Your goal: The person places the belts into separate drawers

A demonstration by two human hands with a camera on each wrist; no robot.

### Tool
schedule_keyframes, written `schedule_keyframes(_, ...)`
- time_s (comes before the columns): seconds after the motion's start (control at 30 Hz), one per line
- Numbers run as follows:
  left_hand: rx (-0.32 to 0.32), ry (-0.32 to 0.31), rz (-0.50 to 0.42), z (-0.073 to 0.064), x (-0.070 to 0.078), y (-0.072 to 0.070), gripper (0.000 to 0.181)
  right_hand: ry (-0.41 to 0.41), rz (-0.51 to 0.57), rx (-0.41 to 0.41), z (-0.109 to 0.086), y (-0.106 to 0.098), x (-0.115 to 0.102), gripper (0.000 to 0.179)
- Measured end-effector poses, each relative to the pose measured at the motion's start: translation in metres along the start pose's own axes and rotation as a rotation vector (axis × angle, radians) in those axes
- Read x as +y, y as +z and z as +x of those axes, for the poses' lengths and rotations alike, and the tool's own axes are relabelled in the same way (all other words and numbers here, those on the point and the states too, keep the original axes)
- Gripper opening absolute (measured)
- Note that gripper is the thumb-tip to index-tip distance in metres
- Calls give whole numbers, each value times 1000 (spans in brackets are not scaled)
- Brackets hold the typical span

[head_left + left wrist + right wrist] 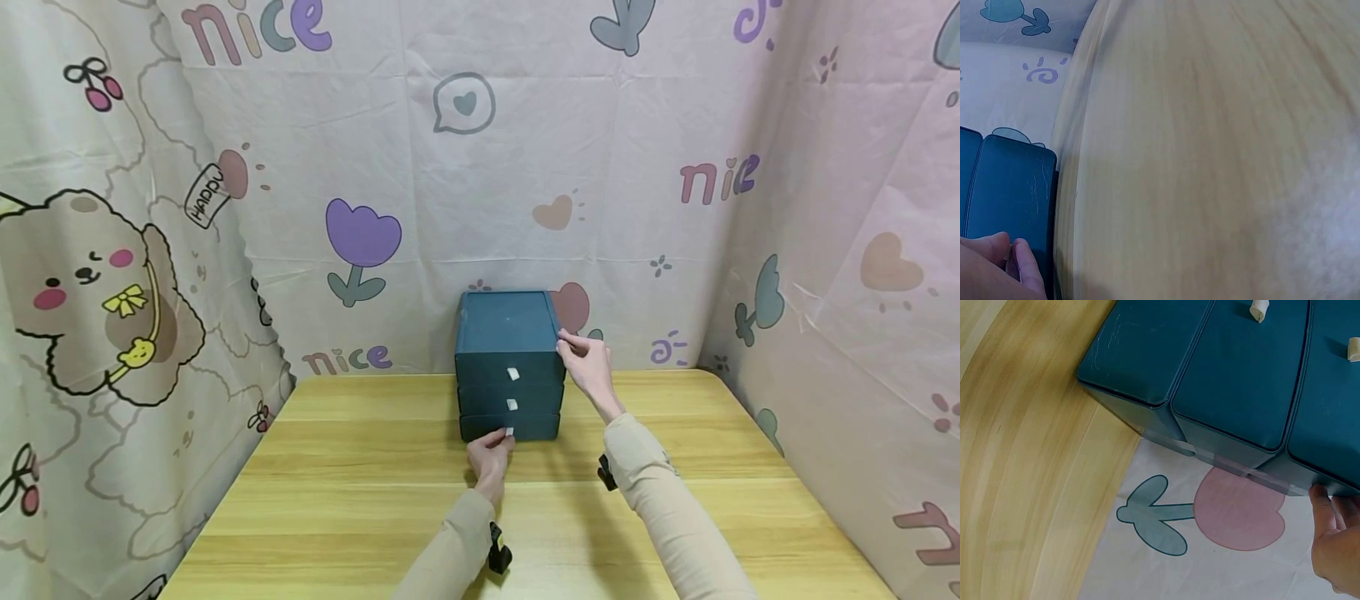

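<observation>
A dark teal drawer box (508,321) with three stacked drawers stands at the back of the table, each drawer front bearing a small white pull tab. Low at its front, my left hand (489,457) pinches the bottom drawer's tab (510,432) between thumb and fingers. In the left wrist view that hand (1004,265) lies against the bottom drawer front (1016,187), the tab mostly hidden. My right hand (588,362) touches the box's upper right edge. The right wrist view shows its fingertips (1319,492) against the side beside the top drawer; all drawers look closed.
The box stands on a light wooden table (360,483). Behind it hangs a patterned white cloth (465,192), with another cloth (847,333) along the right side and one on the left. Black wrist cameras (498,550) sit on both sleeves.
</observation>
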State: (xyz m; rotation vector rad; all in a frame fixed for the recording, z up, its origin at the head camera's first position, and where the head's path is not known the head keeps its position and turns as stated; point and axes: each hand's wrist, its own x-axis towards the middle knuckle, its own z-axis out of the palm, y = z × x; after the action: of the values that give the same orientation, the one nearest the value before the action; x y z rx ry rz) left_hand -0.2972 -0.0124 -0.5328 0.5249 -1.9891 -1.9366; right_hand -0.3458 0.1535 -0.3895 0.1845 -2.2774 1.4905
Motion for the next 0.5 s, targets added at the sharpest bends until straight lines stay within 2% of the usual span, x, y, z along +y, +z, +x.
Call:
schedule_keyframes(0.27,28,15,12,1,0,1,17,3,12,2,0,1,0,34)
schedule_keyframes(0.5,26,-3,-3,2,0,1,17,5,25,-2,0,1,1,34)
